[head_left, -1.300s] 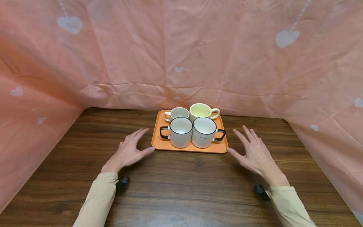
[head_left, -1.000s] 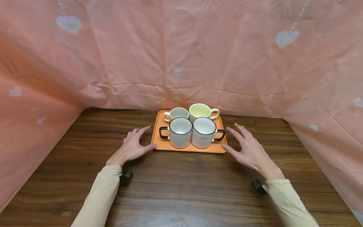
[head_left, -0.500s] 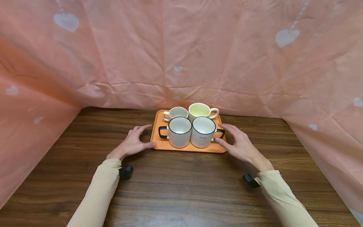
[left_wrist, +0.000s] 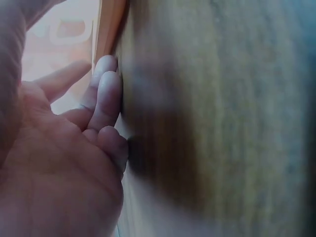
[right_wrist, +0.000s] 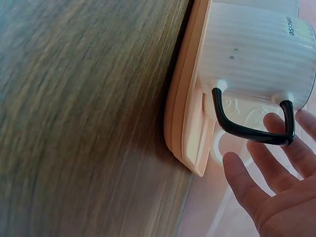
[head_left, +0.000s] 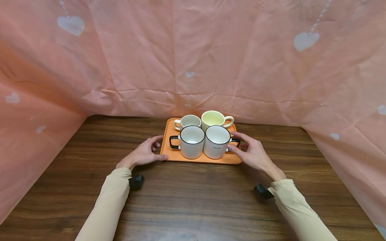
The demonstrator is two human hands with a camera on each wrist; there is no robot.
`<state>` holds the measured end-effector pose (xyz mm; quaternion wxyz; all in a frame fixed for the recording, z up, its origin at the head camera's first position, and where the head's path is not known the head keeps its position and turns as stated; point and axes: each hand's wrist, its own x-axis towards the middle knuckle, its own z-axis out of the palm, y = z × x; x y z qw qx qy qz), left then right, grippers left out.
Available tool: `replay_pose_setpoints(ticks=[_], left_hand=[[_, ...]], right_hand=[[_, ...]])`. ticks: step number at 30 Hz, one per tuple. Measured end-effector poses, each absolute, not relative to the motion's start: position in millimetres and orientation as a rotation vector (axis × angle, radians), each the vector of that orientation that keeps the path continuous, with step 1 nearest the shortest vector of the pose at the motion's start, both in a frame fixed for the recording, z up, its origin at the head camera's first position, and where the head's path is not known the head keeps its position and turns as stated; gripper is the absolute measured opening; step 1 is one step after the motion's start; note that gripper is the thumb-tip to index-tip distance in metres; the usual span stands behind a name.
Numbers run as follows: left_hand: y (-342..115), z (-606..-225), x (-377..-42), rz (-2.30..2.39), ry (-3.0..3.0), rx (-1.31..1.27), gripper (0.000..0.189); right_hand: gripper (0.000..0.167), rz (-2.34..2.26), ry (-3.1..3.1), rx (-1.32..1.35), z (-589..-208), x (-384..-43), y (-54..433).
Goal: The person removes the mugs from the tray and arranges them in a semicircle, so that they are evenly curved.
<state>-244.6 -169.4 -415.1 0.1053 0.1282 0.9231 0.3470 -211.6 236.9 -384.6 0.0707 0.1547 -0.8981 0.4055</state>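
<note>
On an orange tray (head_left: pixel 176 155) stand two white mugs with black rims and black handles, a left mug (head_left: pixel 192 147) and a right mug (head_left: pixel 214 149). Behind them are a greyish-white cup (head_left: pixel 190 120) and a pale yellow cup (head_left: pixel 212 117). My left hand (head_left: pixel 143 154) holds the tray's left edge, thumb over the front corner; in the left wrist view its other fingers (left_wrist: pixel 106 98) curl low beside the edge. My right hand (head_left: pixel 254 155) surrounds the right mug's handle (right_wrist: pixel 252 132), with fingers spread loosely around it and not closed on it.
The tray lies near the back of a brown wooden table (head_left: pixel 193 201). A pink curtain (head_left: pixel 193 50) with white hearts hangs behind and along both sides. Black wrist devices (head_left: pixel 136 182) sit under both sleeves.
My right hand has moved left and inward from beside the tray to the right mug's handle. My left hand has come in to the tray's left edge, its fingers curling. The mugs keep their places.
</note>
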Motion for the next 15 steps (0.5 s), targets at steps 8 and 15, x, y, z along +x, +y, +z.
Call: replay_pose_setpoints(ticks=[8, 15], left_hand=[[-170.9, -408.5, -247.5, 1.024, 2.661, 0.438, 0.09], [-170.7, -407.9, -246.1, 1.098, 2.607, 0.38, 0.092]], right_hand=[[0.051, 1.234, -2.684, 0.456, -384.2, -215.7, 233.2], [0.05, 1.321, -2.678, 0.439, -386.5, -217.5, 230.9]])
